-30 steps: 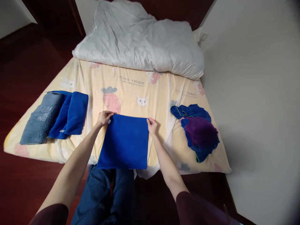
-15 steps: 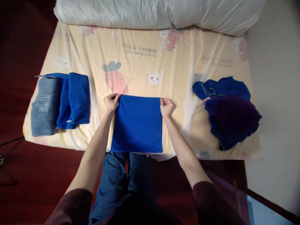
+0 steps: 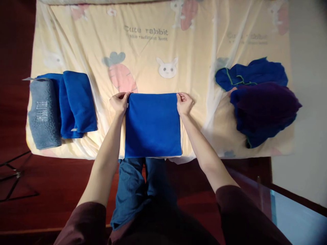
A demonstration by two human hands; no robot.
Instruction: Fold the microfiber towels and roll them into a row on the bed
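A blue towel [image 3: 153, 126] lies flat as a near-square at the front edge of the bed, in the middle of the head view. My left hand [image 3: 120, 102] is closed, pinching its far left corner between thumb and fingers. At the far right corner, my right hand [image 3: 184, 103] holds the cloth in the same kind of pinch. The towel's far edge is stretched straight between both hands. A small white tag shows by the left fingers.
Folded blue towels [image 3: 79, 102] and a rolled grey towel [image 3: 44, 114] lie at the left. Crumpled blue cloths [image 3: 255, 73] and a dark purple cloth [image 3: 265, 105] are heaped at the right. Beneath is a yellow rabbit-print sheet [image 3: 194, 68]. A black stand [image 3: 17, 175] is on the floor.
The camera view has tilted down, so less of the bed's far side shows. Both hands keep their hold on the towel's far corners, and the towel looks almost unchanged.
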